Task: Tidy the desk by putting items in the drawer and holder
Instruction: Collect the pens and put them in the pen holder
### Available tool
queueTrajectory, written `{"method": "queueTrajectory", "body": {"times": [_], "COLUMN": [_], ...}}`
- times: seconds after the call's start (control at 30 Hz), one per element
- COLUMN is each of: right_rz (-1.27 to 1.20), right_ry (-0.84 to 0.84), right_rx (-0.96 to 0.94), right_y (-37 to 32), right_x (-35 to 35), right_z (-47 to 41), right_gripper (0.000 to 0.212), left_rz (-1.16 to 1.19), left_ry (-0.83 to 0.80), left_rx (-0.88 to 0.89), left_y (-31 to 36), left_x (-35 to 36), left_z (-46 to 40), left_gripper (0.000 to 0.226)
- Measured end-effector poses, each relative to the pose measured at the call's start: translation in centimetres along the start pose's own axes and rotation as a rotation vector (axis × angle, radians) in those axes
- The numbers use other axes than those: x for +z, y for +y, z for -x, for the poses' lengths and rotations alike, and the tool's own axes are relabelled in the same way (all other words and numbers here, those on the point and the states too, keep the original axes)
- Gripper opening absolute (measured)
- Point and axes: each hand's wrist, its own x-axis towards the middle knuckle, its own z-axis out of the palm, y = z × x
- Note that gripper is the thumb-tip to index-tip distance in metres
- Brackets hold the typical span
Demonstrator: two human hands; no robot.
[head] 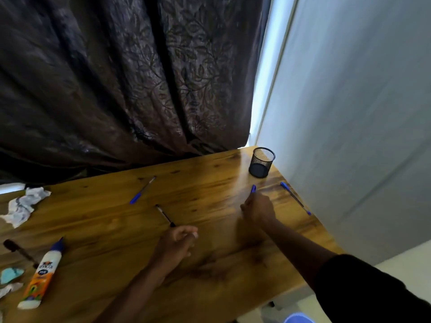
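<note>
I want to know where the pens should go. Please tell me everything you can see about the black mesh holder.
The holder is a small round cup of black wire mesh, with a solid dark base and a thin rim. It stands upright near the far right corner of the wooden desk, close to the pale wall. It looks empty inside. Nothing touches it; the right hand is nearer the camera, apart from it.

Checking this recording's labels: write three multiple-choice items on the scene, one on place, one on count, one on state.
1. Where on the wooden desk stands the black wire-mesh pen holder? A far right corner B middle C left edge
2. How many blue ballpoint pens show? A one B three C five
3. The right hand: A lies flat B grips a blue pen C lifts the holder
Key: 1A, beside the wall; 2B, two lie, one is held; 3B, fingers curl round it.
</note>
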Motion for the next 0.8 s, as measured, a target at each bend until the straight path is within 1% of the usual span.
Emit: {"method": "queueTrajectory", "body": {"times": [0.1, 0.17, 0.27, 0.33, 0.47, 0.53, 0.67, 0.73, 0.8], "right_rz": [0.015, 0.041, 0.033, -0.014, -0.167, -0.232, -0.328, -0.236, -0.166], "right_ry": [0.017, -0.002, -0.026, -0.043, -0.173, -0.223, -0.310, -0.303, -0.312], "right_rx": [0.101, 0.106, 0.125, 0.152, 0.143, 0.066, -0.224, -0.345, -0.438], "right_y": [0.9, 1.3, 1.9, 2.2, 2.1, 1.4, -0.8, -1.6, -1.9], "right_x": [-0.4, -0.3, 0.0, 0.1, 0.4, 0.3, 0.8, 1.5, 2.1], "right_z": [-3.2, -4.5, -5.9, -6.6, -6.6, -5.2, -1.4, -0.4, 0.3], "right_gripper": [0.034, 0.038, 0.032, 0.030, 0.023, 0.023, 0.026, 0.031, 0.024], "left_rz": [0.088, 0.139, 0.205, 0.250, 0.411, 0.527, 0.737, 0.811, 0.861], "left_ry": [0.031, 0.028, 0.022, 0.019, -0.012, -0.033, -0.068, -0.064, -0.062], "left_rx": [-0.069, -0.116, -0.195, -0.220, -0.287, -0.333, -0.376, -0.391, -0.400], "left_y": [1.0, 1.7, 2.2, 2.3, 2.1, 2.2, 3.3, 3.7, 4.2], "left_x": [0.9, 1.4, 2.3, 2.8, 3.7, 4.4, 5.8, 6.5, 7.0], "left_z": [-0.8, -1.2, -1.8, -1.8, -2.9, -3.8, -4.9, -5.1, -5.2], "left_gripper": [0.017, 0.020, 0.024, 0.027, 0.036, 0.042, 0.052, 0.056, 0.059]}}
